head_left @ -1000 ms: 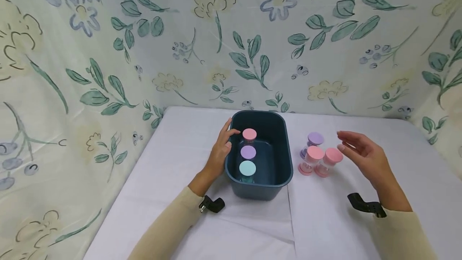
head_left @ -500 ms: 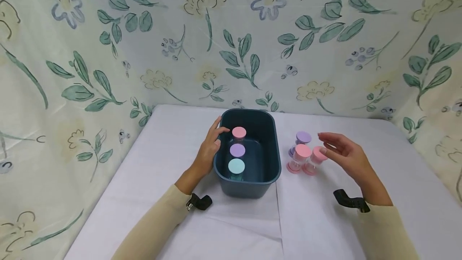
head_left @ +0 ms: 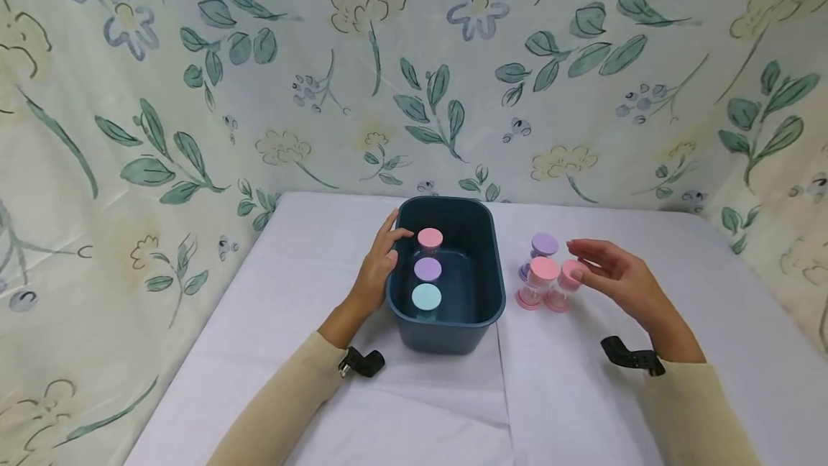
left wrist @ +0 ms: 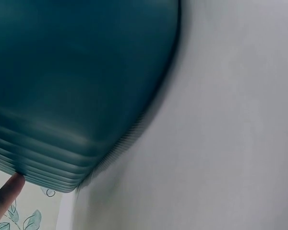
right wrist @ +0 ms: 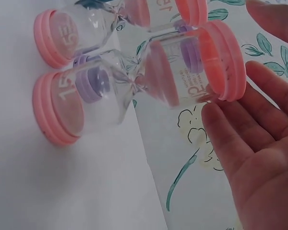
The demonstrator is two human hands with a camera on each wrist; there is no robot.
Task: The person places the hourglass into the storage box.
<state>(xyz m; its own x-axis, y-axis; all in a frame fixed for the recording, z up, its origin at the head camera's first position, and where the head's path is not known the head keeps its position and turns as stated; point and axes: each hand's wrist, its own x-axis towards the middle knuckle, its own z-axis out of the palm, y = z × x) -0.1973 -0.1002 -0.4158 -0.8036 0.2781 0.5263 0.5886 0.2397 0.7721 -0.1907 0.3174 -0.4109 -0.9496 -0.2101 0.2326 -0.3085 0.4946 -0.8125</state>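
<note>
In the head view, my left hand [head_left: 374,272] rests at the left side of a dark blue plastic bin [head_left: 453,340], one finger reaching over its rim. Fingertips [left wrist: 8,195] touch the bin's ribbed edge in the left wrist view. Inside the bin stand three small hourglasses, with a pink cap [head_left: 430,238], a purple cap [head_left: 428,270] and a light blue cap [head_left: 426,297]. My right hand [head_left: 614,270] is beside the nearer-right pink hourglass [right wrist: 156,72], its fingers loosely bent and right at the upper cap. Another pink hourglass [head_left: 542,273] and a purple hourglass [head_left: 544,244] stand close to it.
A white cloth [head_left: 414,408] with a crease covers the table. Behind it hangs a floral curtain [head_left: 362,113]. Black camera mounts sit on both wrists, the left mount [head_left: 364,363] near the bin and the right mount [head_left: 630,358] over the table.
My right hand has moved left, up to the right-hand pink hourglass. The head view has shifted slightly; my left hand stays at the bin, and the hourglasses have kept their places.
</note>
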